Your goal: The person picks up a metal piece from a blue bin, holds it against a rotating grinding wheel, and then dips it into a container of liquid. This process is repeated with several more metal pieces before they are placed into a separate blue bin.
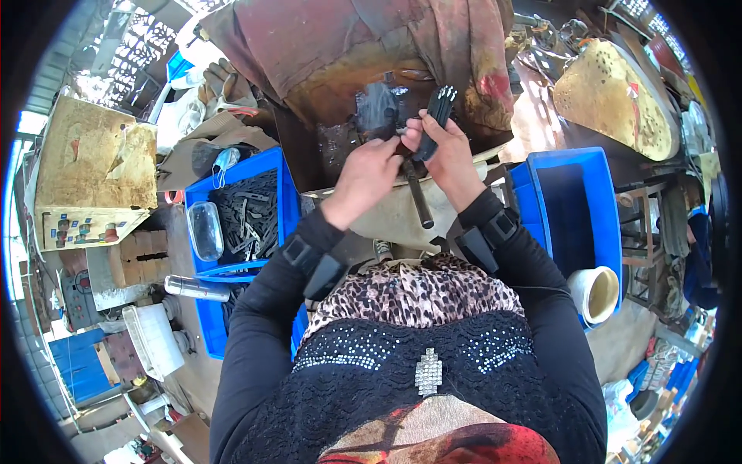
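In front of my chest, at the mouth of a cloth-draped machine, both hands work close together. My right hand (448, 157) is closed around a bundle of dark, narrow metal strips (440, 107) with bright tips pointing up and away. Close by on the left, my left hand (365, 179) has its fingers pinched near the bundle's lower end; whatever lies between them is too small to make out. Beyond the hands sits a wet, grey metal block (377, 108) inside the machine's brown basin (309, 147). A dark bar handle (418, 203) juts toward me below my right hand.
Reddish-brown cloth (309, 39) hangs over the machine. To the left, a blue bin (288, 189) holds many dark strips and a clear plastic container (205, 232). Another blue bin (533, 201) stands right, with a white bucket (593, 294) at its near end. A control box (93, 166) stands far left.
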Tool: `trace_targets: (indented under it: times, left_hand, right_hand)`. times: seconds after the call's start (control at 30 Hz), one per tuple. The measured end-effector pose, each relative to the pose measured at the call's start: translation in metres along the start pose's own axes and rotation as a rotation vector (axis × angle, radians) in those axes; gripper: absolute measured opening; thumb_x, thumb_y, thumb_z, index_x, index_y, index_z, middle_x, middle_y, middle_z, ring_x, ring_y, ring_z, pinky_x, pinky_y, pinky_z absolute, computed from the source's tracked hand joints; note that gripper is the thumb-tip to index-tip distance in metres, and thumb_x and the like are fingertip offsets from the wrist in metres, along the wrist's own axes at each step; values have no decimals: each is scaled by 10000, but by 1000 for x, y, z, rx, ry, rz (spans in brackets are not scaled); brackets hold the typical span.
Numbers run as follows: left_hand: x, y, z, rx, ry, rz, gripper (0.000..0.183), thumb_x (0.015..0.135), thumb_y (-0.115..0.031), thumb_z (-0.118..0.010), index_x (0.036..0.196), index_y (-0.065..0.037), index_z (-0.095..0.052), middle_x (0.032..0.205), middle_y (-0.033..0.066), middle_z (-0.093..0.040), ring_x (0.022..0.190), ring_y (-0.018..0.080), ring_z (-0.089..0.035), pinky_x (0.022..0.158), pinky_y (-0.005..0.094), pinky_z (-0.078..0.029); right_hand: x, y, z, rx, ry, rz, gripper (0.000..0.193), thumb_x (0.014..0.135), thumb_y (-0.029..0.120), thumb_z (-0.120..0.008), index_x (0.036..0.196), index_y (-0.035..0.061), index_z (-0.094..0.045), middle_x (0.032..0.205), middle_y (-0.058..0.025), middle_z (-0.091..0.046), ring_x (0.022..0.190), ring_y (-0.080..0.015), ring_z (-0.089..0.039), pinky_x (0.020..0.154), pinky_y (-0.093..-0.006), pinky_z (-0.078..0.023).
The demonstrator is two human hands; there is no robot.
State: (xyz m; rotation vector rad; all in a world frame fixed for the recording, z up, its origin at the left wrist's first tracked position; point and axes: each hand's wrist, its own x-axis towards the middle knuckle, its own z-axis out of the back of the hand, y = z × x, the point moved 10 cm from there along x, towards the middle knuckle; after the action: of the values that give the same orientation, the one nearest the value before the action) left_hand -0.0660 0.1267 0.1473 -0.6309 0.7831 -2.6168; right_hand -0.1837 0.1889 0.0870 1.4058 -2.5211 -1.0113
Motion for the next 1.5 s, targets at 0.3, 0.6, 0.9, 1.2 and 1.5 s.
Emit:
trace_targets:
  times: [0.3, 0.6, 0.9, 1.2, 1.5]
  left_hand:
    - [-8, 110, 25, -917, -39, 580, 429, 883, 104, -439, 1260, -10, -609, 1027, 85, -688, 835, 122, -649, 765, 271, -524]
    - [15, 182, -29, -658, 62, 487, 391, 892, 73, -506, 1252, -21, -627, 1040, 70, -709, 906, 110, -636, 842, 254, -491]
    - [28, 158, -32, -136, 156, 84, 368, 837, 84, -530, 1121, -73, -704, 1056, 151, -712, 960, 282, -678, 866, 336, -507]
    - [27, 155, -37, 54, 127, -36, 437, 766, 98, -537, 1125, -90, -701, 1040, 226, -671, 966, 388, -649, 850, 405, -519]
    - [27, 155, -44, 136, 240, -112, 486, 741, 83, -534, 1163, -108, -682, 1003, 212, -681, 944, 411, -630, 828, 449, -513]
  right_hand:
    - [-34, 28, 16, -794, 184, 15, 277, 918, 221, -685, 1082, 5, -631, 889, -60, -676, 742, -155, -620, 699, -314, -519]
    - [-110, -4, -27, -1564, 702, 206, 360, 792, 301, -775, 1087, 115, -688, 861, -137, -690, 738, -295, -674, 656, -361, -516]
    - [-116, -7, -39, -1661, 753, 410, 317, 772, 262, -764, 1055, 147, -678, 840, -97, -685, 747, -320, -662, 637, -402, -516]
    - [-127, -10, -46, -1696, 777, 510, 310, 735, 156, -771, 1026, 120, -671, 767, -71, -657, 682, -297, -649, 593, -385, -512]
    - [-127, -13, -49, -1802, 808, 547, 335, 689, 124, -762, 1006, 126, -653, 725, -54, -612, 656, -279, -640, 570, -384, -508]
